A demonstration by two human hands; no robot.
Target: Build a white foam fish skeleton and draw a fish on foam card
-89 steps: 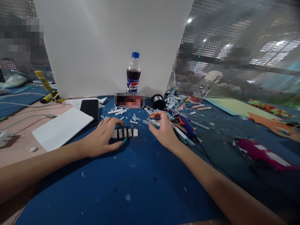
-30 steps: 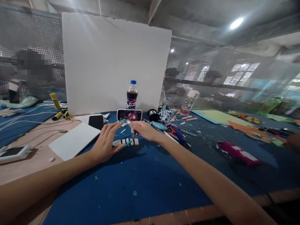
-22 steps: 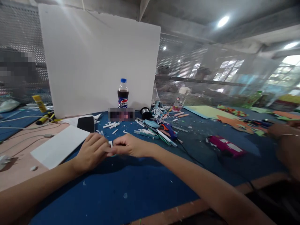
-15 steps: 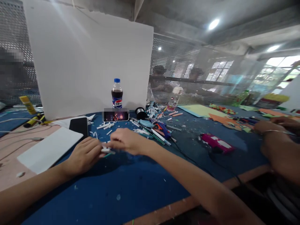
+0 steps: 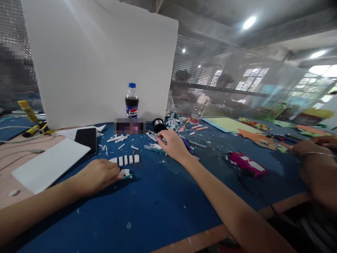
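My left hand (image 5: 101, 175) is closed on a small white piece with a teal strip (image 5: 126, 173) along its edge. Just beyond its fingers, several white blocks (image 5: 128, 160) lie in a row on the blue table surface (image 5: 147, 203). Over the pile of tools and pens, my right hand (image 5: 172, 143) has its fingers bent, thumb apart from them, and nothing visible in the gap. Beside its fingertips is a clear, bluish pen-like stick (image 5: 155, 150). A blue tool (image 5: 187, 144) shows partly behind that hand.
A cola bottle (image 5: 132, 103) stands behind a propped phone (image 5: 129, 126). A wire spool (image 5: 159, 125) and paper scraps lie near it. At left are a black phone (image 5: 86, 138) and white board (image 5: 51, 165); at right, a magenta tool (image 5: 247, 164) and another person's arm (image 5: 313, 165).
My right hand has left the white piece and moved right to the pile of tools. The row of white blocks is now uncovered. My left hand keeps hold of its piece.
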